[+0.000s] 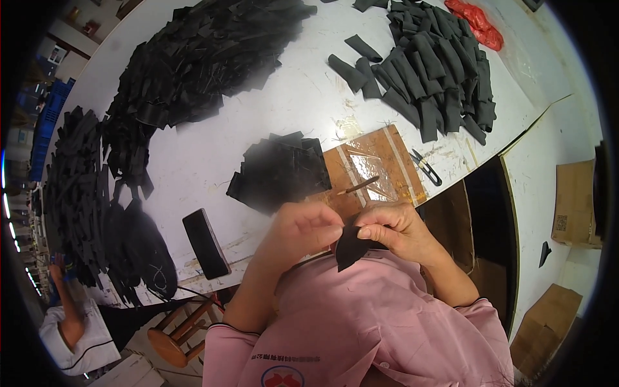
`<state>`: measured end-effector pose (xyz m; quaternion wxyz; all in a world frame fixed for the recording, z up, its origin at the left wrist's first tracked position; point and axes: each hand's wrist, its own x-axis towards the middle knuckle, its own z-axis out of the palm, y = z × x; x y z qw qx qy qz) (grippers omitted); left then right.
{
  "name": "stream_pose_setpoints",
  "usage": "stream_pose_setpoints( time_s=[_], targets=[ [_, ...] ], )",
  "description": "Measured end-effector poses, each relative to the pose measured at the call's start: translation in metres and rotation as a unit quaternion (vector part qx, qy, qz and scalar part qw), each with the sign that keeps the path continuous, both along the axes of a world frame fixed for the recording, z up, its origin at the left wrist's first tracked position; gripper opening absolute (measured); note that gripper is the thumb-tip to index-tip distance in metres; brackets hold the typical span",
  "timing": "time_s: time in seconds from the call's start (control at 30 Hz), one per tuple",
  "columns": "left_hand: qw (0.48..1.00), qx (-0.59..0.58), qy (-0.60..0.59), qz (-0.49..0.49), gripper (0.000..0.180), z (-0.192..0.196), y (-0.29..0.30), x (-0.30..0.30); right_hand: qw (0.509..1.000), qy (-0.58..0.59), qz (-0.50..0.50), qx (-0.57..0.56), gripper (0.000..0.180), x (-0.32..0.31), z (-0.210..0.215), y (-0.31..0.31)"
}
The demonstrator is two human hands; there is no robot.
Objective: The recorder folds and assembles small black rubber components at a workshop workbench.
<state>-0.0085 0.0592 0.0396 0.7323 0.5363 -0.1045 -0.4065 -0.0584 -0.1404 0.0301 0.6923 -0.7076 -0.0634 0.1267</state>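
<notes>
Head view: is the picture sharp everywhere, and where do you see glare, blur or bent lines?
Head view: both hands, left and right, and the black piece they hold are fairly sharp; the small black stack behind them looks soft and smeared; glare sits on the clear tape of the brown board; the table edges bend toward the rim; the corners are black.

Matt black cloth piece (350, 246); glossy tape (373, 169)

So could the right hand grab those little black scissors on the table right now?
Probably not straight away. The right hand is pinching a black fabric piece together with the left hand. The scissors lie just beyond it with nothing between, so once it lets go, they look easy to reach.
</notes>
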Motion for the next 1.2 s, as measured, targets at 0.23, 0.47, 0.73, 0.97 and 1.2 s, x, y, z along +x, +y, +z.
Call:
stream_pose_setpoints(
  time_s=[0.23, 0.47, 0.73, 0.97, 1.2],
  targets=[
    [0.996, 0.070, -0.039, -0.040, 0.007, 0.004, 0.000, -0.002, 0.999, 0.010, 0.028, -0.028, 0.010, 0.000, 0.003, -0.005],
    [0.986, 0.084, -0.097, 0.107, 0.004, -0.002, -0.009, -0.021, 0.872, -0.287, -0.169, -0.360, 0.024, -0.008, 0.023, 0.015],
    [0.836, 0.244, -0.418, 0.258, 0.005, -0.017, -0.044, -0.037, 0.956, -0.183, -0.162, -0.164, 0.010, -0.006, 0.004, 0.026],
    [0.922, 0.058, -0.107, 0.367, 0.011, -0.030, -0.062, -0.030, 0.899, -0.163, -0.293, -0.283, 0.013, 0.003, -0.020, 0.033],
    [0.980, -0.100, 0.084, 0.153, 0.018, -0.016, -0.046, -0.022, 0.902, 0.202, -0.201, 0.325, 0.005, -0.009, -0.019, 0.009]
  ],
)
